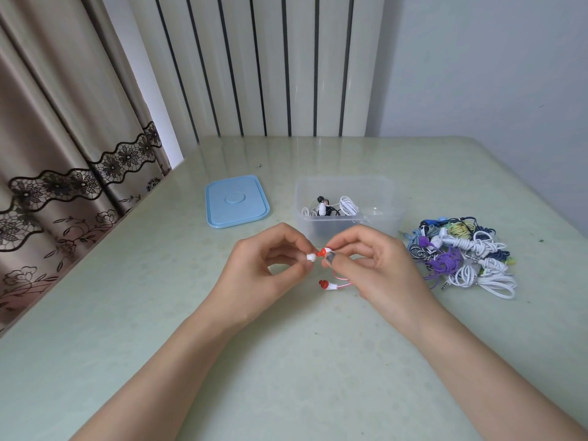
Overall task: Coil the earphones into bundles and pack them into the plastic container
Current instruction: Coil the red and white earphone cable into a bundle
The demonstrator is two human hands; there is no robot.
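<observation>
So the red-and-white earphones [327,275] are sitting just below the middle of the frame, held up between both hands. The left hand [264,275] is pinching a small white end piece between thumb and fingertips, and the right hand [375,265] is curling round the earbud with the red tip, with the thin cord looping down under it and the second bud dangling near the table [159,313].

Honestly, the worry is that the loose bud is hanging free, so once the winding starts it's probably going to swing and snag the loops, or the bundle's going to spring open when it's let go.

The plastic container [346,218] is standing right behind the hands, open, with a couple of bundles already in it. The blue lid [237,202] is lying to its left, and the tangled pile of earphones [461,259] is lying close at the right. There's plenty of bare tabletop in the lower half, and the table edge is running along the left by the curtain [63,154].
</observation>
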